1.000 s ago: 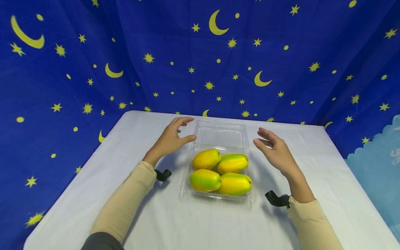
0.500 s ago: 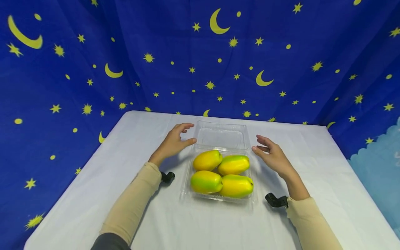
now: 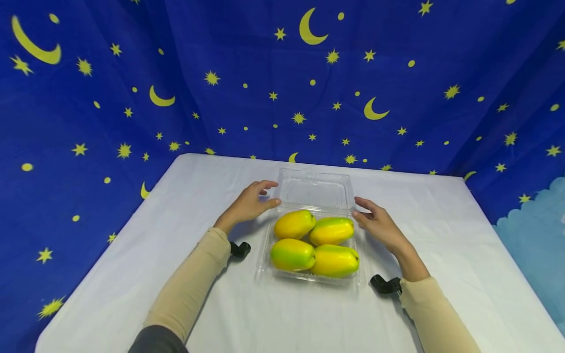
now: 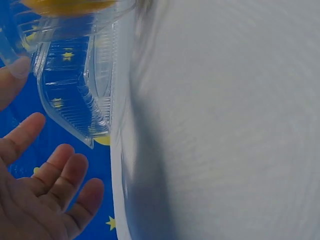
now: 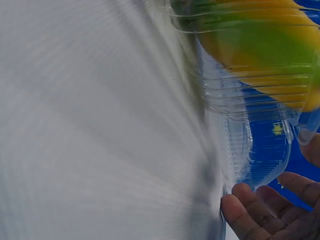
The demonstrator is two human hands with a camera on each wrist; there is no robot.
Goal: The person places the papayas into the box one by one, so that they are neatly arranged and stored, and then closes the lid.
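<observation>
A clear plastic clamshell box [image 3: 304,278] lies unfolded on the white table, its lid [image 3: 315,191] spread toward the back. Several glossy yellow-green fruits [image 3: 334,261], papaya-like in shape, fill the base in two rows. My left hand [image 3: 249,203] is at the lid's left side, thumb and fingers spread apart, thumb tip right at the hinge corner. On the opposite side, my right hand [image 3: 379,223] has its fingertips right at the lid's right edge. Both wrist views show relaxed fingers of the left hand [image 4: 40,185] and right hand [image 5: 270,210] close beside the ribbed lid.
White cloth covers the table [image 3: 212,314]. A blue curtain [image 3: 247,63] with yellow moons and stars hangs behind and along the sides. Black wrist mounts [image 3: 240,250] sit at both cuffs.
My right hand has moved left and nearer to me, from apart to right at the lid's edge. My left hand has shifted slightly right and nearer. Box and fruits stay put.
</observation>
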